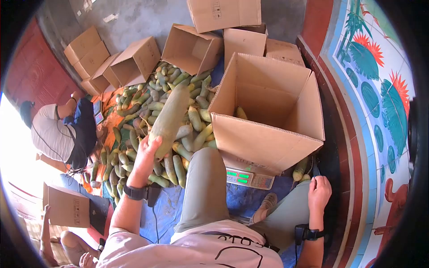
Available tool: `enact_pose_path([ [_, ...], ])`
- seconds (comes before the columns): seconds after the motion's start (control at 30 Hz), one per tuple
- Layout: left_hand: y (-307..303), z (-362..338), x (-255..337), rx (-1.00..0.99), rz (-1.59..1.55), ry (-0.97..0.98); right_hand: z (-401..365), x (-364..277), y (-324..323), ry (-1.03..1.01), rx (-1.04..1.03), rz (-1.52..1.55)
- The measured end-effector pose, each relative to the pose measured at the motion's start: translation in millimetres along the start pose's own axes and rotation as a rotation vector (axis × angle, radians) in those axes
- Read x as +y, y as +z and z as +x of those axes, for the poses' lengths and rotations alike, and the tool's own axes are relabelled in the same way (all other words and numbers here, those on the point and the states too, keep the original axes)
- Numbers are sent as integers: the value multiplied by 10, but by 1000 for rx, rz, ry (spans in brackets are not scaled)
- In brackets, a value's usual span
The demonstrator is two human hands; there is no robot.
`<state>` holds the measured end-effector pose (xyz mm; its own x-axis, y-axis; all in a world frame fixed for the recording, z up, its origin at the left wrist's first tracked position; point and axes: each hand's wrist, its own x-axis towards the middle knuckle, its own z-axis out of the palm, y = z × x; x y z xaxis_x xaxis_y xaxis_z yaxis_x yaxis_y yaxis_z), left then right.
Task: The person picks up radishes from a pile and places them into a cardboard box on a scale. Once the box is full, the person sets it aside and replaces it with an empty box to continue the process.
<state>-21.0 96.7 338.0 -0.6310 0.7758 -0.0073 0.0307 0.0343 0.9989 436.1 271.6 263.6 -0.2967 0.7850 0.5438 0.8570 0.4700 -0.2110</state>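
Note:
My left hand grips a large pale green radish near its lower end and holds it up over the pile of green radishes. My right hand rests by my right knee, its fingers curled around the end of a dark, thin object that I cannot make out. A tall open cardboard box stands on a digital scale with lit green digits. Inside the box, part of one radish shows near the left wall.
Several open cardboard boxes line the back wall. A person crouches at the left beside another scale. At lower left, another person's arm touches a box. Blue sheeting covers the floor; a painted tile wall is right.

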Motion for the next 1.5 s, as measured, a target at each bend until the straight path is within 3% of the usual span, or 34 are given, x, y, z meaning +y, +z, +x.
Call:
enact_pose_path([
  [0.27,759,301,593,-150,236,211,-34,32,-28,27,0,15],
  [0.33,934,358,692,-92,591,446,-40,39,-42,30,1,13],
  [0.53,1371,613,817,-198,812,746,-57,81,-30,14,24,28],
  [0.73,1593,778,987,-323,1059,541,-88,133,13,27,26,27],
  [1.07,1875,990,691,-444,1144,594,-76,125,19,1,19,37],
  [1.17,1948,996,687,-529,1159,438,-71,108,7,6,13,46],
  [1.27,1956,1156,519,-624,1125,414,-63,108,4,9,13,45],
  [1.37,1905,1139,533,-678,931,549,-56,99,4,-4,18,42],
  [1.43,1896,1053,624,-709,743,294,-50,96,2,-13,17,38],
  [1.5,1891,1021,556,-627,697,376,-54,96,-3,12,-19,8],
])
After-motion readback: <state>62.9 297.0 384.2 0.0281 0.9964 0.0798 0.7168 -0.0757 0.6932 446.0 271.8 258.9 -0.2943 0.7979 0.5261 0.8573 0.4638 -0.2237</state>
